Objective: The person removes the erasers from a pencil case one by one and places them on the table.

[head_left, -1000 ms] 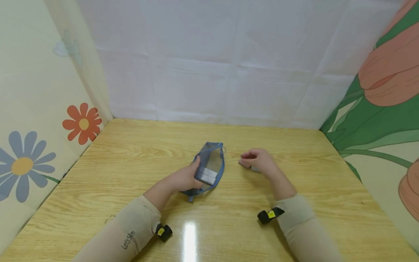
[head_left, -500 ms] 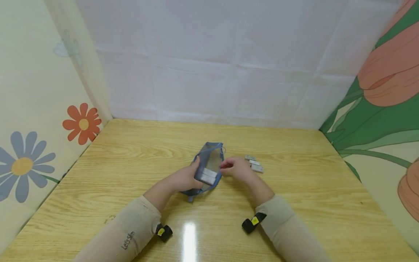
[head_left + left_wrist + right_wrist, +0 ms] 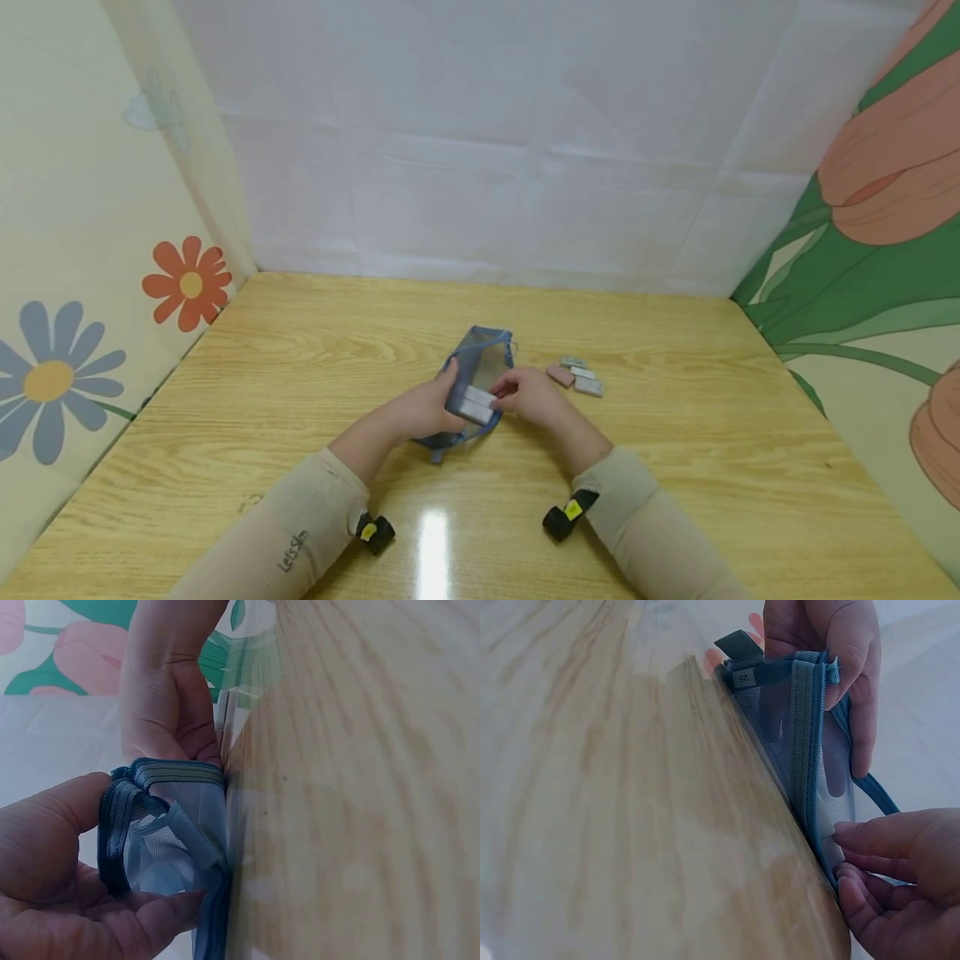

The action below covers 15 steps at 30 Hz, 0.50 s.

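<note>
A blue mesh zip pouch [image 3: 468, 362] lies on the table with its mouth facing right. My left hand [image 3: 427, 407] grips its near side, thumb over the edge, and holds the mouth wide. Inside the pouch lie white blocks [image 3: 476, 405] side by side. My right hand [image 3: 531, 395] has its curled fingertips at the mouth, against the right end of these blocks. In the right wrist view, the thumb [image 3: 862, 831] and fingers stand around the pouch's zip edge by something white; whether they pinch a block is unclear. Right of this hand lies a small pink block [image 3: 560, 375].
Close behind the pink block sit several small flat grey-white blocks [image 3: 587, 386] on the wooden table [image 3: 337, 333]. A white cloth [image 3: 480, 167] hangs at the table's back, and flower-printed panels [image 3: 862, 250] stand at both sides.
My right hand has moved left from the small blocks to the pouch mouth, uncovering the pink block beside the grey-white ones. The left hand and pouch have barely moved.
</note>
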### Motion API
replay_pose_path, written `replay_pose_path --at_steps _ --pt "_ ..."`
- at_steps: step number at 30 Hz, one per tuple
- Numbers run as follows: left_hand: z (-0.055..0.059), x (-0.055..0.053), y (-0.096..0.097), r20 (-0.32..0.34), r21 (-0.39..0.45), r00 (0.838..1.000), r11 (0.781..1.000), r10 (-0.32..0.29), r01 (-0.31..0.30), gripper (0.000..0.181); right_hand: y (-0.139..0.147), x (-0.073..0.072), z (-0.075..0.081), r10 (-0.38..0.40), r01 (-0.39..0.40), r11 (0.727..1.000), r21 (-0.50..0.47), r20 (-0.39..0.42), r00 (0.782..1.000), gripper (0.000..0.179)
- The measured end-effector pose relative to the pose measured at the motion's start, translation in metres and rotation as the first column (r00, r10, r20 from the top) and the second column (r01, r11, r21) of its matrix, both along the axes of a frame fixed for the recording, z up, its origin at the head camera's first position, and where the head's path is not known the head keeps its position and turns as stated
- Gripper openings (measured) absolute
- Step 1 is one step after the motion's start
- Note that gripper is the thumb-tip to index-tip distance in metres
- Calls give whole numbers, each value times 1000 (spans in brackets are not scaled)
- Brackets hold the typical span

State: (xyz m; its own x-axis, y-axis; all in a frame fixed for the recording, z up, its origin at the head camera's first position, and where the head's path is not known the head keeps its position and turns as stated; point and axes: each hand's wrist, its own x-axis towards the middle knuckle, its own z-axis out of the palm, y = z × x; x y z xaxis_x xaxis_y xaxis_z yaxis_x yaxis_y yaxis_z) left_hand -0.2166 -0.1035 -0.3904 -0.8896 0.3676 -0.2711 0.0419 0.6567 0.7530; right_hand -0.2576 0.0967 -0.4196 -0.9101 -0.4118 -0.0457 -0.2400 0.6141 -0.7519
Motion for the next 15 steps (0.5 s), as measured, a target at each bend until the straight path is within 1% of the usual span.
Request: replay_pose_path --at_steps 8,15 --pt "1 2 0 24 45 1000 999 8 -9 102 -1 1 0 -25 25 1000 3 -12 1000 14" --pt "2 2 1 30 32 999 999 19 -20 102 0 0 0 -26 26 999 24 -21 999 14"
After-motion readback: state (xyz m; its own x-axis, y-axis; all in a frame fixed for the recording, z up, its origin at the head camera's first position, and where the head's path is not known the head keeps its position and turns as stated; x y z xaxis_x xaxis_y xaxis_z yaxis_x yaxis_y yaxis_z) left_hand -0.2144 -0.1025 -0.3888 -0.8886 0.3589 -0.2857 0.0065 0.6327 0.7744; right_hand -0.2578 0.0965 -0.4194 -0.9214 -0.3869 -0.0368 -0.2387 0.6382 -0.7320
